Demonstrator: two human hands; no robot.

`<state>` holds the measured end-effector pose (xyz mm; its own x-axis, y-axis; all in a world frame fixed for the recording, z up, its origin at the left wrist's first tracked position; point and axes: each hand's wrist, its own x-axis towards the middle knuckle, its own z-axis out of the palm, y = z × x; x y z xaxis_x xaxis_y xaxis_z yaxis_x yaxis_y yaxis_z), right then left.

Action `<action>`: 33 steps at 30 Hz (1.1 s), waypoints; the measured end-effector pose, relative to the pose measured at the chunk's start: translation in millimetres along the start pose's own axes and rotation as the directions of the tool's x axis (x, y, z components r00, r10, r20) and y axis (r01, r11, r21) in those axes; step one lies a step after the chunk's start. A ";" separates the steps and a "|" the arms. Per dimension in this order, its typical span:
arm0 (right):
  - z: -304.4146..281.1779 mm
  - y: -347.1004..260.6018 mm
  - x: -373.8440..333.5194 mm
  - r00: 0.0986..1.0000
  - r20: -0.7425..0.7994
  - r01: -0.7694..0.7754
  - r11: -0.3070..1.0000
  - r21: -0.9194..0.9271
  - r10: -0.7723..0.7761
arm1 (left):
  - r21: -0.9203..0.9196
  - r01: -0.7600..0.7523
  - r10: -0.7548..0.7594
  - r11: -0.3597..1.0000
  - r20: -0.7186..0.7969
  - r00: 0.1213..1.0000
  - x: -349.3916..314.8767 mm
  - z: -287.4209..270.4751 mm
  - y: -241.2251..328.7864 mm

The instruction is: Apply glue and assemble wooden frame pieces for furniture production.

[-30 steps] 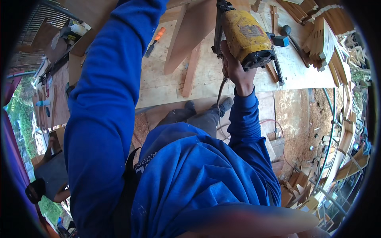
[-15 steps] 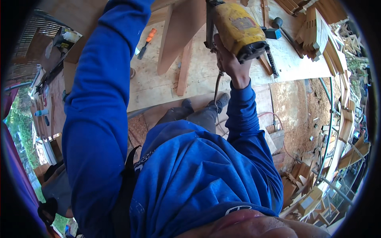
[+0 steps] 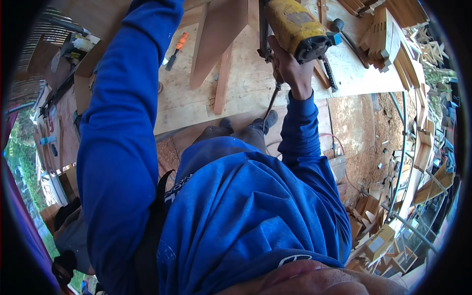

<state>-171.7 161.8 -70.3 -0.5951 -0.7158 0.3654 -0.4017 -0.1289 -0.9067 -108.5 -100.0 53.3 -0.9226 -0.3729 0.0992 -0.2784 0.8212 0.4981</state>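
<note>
My right hand (image 3: 296, 73) is wrapped round the handle of a worn yellow nail gun (image 3: 295, 24) with a black end cap. The gun is held over a pale plywood workbench (image 3: 184, 105), and its nose lies beyond the upper edge of the picture. An air hose (image 3: 272, 101) hangs down from the handle. My left arm (image 3: 125, 93), in a blue sleeve, reaches up past the upper edge, so the left hand is out of sight. Between the arms are a wide brown board (image 3: 214, 39) and a narrow wooden strip (image 3: 223, 81).
An orange-handled chisel-like tool (image 3: 177, 50) lies near my left sleeve. A black-headed mallet (image 3: 338, 24) and stacked notched timber pieces (image 3: 383, 39) are on the right. Offcuts (image 3: 376, 246) pile up at lower right. Another person (image 3: 73, 241) is at lower left.
The view has shifted slightly, moving the bench up and left in the picture. Against the bench, the nail gun and my right hand sit a little farther right. The grip is the same.
</note>
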 end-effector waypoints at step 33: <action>-366.2 259.9 76.5 0.795 -0.067 -0.259 0.237 -0.936 0.603 | -0.560 0.195 -0.213 0.805 0.033 0.977 -8.4 -8.8 -99.1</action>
<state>-576.5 324.9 -200.7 -0.7618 -0.6007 -0.2425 -0.5930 0.7973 -0.1124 -70.8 -182.0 10.7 -0.8506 -0.5245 -0.0379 -0.2540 0.3466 0.9030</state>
